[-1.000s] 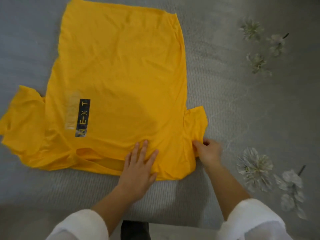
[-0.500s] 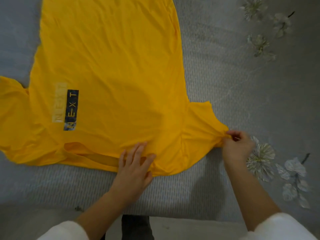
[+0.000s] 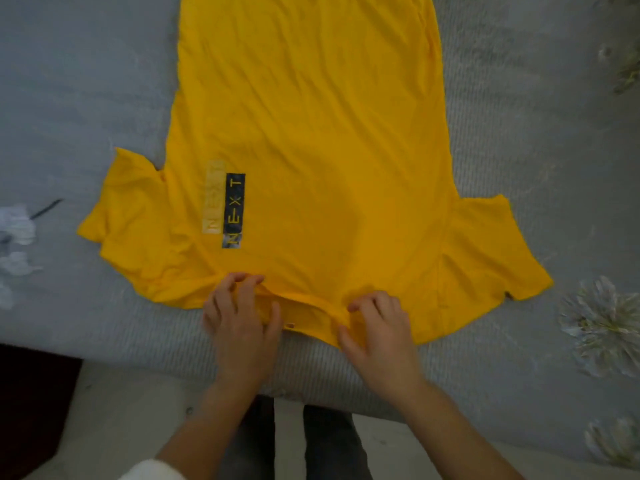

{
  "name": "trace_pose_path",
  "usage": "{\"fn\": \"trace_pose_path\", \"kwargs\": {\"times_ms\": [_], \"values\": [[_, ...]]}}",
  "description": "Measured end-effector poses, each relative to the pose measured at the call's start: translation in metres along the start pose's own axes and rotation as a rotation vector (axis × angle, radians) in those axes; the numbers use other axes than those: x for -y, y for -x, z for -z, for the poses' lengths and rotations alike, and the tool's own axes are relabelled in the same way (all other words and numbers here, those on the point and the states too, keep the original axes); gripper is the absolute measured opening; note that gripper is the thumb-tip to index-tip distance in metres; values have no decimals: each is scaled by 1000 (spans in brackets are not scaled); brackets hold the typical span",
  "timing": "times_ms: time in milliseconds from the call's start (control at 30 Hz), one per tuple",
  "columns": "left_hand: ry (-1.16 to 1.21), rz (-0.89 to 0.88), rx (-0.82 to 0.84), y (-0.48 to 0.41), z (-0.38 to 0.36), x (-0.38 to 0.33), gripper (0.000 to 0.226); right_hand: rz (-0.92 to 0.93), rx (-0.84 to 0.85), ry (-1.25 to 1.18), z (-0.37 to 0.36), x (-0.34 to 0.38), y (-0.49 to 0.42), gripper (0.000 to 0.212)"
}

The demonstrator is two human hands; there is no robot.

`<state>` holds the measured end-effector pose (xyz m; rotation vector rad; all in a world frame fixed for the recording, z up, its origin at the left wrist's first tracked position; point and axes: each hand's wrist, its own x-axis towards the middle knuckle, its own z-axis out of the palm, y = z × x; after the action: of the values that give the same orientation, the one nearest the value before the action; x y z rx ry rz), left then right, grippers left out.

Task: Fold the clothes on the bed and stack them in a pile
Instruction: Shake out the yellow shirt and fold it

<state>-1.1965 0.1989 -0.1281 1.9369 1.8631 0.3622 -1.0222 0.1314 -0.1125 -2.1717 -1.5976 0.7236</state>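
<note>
- One grey bed, its cover ribbed and woven, carried everything.
- One yellow T-shirt, soft and creased, lay spread flat on it, sleeves out.
- Both the left hand and right hand, fingers curled, pinched its collar at the near edge.

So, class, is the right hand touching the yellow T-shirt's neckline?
Touching. The head view shows the right hand pinching the yellow T-shirt at its neckline between thumb and curled fingers, with no gap.
</note>
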Motion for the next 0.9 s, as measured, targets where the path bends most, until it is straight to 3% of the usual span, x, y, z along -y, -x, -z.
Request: {"fn": "trace_pose_path", "kwargs": {"times_ms": [100,200,367,433,533,633,700,767,833,900], "values": [[-115,118,65,-23,12,21,52,18,159,221,-21,12,-4,33],[-173,27,114,-33,15,34,29,-48,244,267,-20,7,-9,39],[-97,20,92,-13,30,49,36,92,372,370,-5,-2,0,56],[-79,9,168,5,34,57,34,130,403,382,-3,-2,5,48],[-14,7,272,17,38,70,5,62,482,361,-1,2,0,19],[107,36,259,7,45,75,38,-24,377,262,-4,11,-17,20],[177,148,96,-14,49,78,38,-14,299,190,-8,27,-35,15],[296,408,-77,-43,51,88,43,34,279,139,-18,48,-54,13],[472,675,-205,-77,56,101,52,99,307,121,-36,72,-69,23],[624,829,-278,-110,62,112,48,181,369,83,-57,94,-79,34]]}}
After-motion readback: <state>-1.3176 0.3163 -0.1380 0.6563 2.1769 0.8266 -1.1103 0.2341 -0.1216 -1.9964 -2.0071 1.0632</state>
